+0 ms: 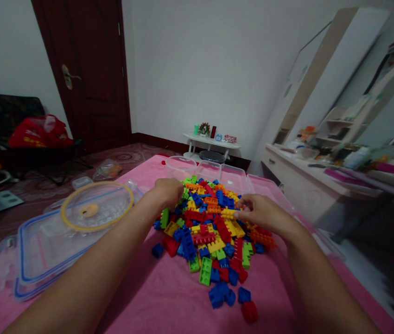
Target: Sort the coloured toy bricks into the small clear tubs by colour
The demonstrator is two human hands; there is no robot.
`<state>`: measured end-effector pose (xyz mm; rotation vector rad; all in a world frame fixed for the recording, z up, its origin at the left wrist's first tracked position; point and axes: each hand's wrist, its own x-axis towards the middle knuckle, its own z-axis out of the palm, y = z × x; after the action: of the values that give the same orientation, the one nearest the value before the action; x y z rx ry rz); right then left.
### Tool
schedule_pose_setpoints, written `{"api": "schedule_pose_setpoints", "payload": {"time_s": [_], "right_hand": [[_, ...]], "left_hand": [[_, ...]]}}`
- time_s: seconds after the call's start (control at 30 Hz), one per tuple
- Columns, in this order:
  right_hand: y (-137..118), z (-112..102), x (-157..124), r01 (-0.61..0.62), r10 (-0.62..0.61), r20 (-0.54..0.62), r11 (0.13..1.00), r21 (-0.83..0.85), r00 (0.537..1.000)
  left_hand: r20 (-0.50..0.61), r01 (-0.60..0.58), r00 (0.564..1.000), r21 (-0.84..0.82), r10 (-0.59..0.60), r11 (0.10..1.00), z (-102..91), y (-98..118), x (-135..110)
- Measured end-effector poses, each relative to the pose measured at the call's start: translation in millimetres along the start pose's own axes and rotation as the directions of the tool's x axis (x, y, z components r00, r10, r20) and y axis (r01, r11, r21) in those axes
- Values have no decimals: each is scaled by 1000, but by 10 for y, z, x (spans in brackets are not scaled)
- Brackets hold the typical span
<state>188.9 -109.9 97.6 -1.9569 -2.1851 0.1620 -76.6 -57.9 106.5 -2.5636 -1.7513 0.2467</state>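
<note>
A heap of red, blue, yellow, green and orange toy building bricks (204, 215) spreads over the pink cloth. At the heap's far left edge is my left hand (169, 191), its fingers curled and turned away from me. Green bricks lie by its fingertips, and whatever it holds is hidden. My right hand (263, 209) reaches in from the right, thumb and forefinger closed at the end of a yellow brick (229, 213). Its other fingers are partly hidden. Several loose bricks, including a red brick (249, 311), lie at the near side.
Behind the heap stand clear plastic containers (209, 170). To the left, blue-edged lids (54, 253) and a yellow-rimmed round lid (64, 221) are stacked on the pink cloth (169, 297). A white dresser (301, 171) stands right of the table. A low white shelf (225, 143) is against the wall.
</note>
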Motion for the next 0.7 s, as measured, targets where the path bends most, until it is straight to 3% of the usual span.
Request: {"api": "schedule_pose_setpoints", "payload": {"time_s": [0.13, 0.2, 0.3, 0.37, 0.43, 0.5, 0.6, 0.7], "right_hand": [[-203, 158, -44, 16, 4, 150, 991, -132, 989], [-277, 216, -55, 28, 6, 162, 979, -202, 987], [-318, 237, -56, 21, 12, 133, 970, -244, 991], [-299, 208, -45, 11, 16, 127, 977, -212, 992], [-249, 158, -28, 9, 7, 111, 989, -145, 994], [-184, 102, -8, 20, -17, 63, 999, -43, 998], [-96, 41, 13, 56, -60, 18, 986, 159, 998], [-68, 23, 17, 106, -120, 12, 916, 387, 993]], "left_hand": [[-42, 18, 999, 19, -17, 1000, 10, 56, -14], [-48, 17, 999, -17, -18, 1000, 5, 14, -14], [-140, -47, 990, -196, 19, 979, 19, -101, 51], [-240, -140, 970, -398, 44, 906, 52, -147, 139], [-303, -238, 952, -629, 49, 740, 97, -130, 230], [-298, -287, 953, -826, 56, 485, 138, -55, 289], [-217, -225, 974, -964, 70, 142, 181, 94, 300], [-153, -150, 986, -987, 59, -49, 216, 205, 278]]}}
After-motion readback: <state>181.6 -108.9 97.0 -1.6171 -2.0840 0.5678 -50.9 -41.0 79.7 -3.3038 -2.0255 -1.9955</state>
